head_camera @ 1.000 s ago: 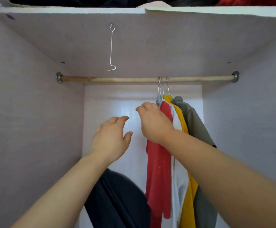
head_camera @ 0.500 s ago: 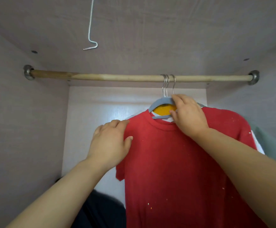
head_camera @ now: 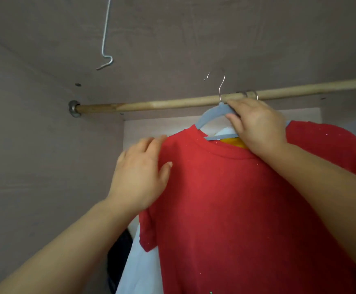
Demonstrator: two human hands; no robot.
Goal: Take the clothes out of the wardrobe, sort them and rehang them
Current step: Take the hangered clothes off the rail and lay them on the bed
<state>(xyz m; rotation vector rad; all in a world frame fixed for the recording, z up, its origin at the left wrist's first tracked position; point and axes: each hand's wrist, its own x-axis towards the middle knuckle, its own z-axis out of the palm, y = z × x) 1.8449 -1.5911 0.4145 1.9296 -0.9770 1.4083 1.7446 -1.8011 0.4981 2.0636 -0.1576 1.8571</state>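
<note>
Just in front of the wardrobe rail, a red T-shirt is held up on its grey hanger
Its front faces the camera, the hanger's long axis running left to right roughly along the rail and its wire hook pointing upward. The right hand grips the hanger at the neck; the left hand holds the shirt's shoulder, thumb in front and fingers behind. Half a second ago that hook sat on the rail beside two others; now it stands clear above the rail, while white and yellow garments still hang behind
</note>
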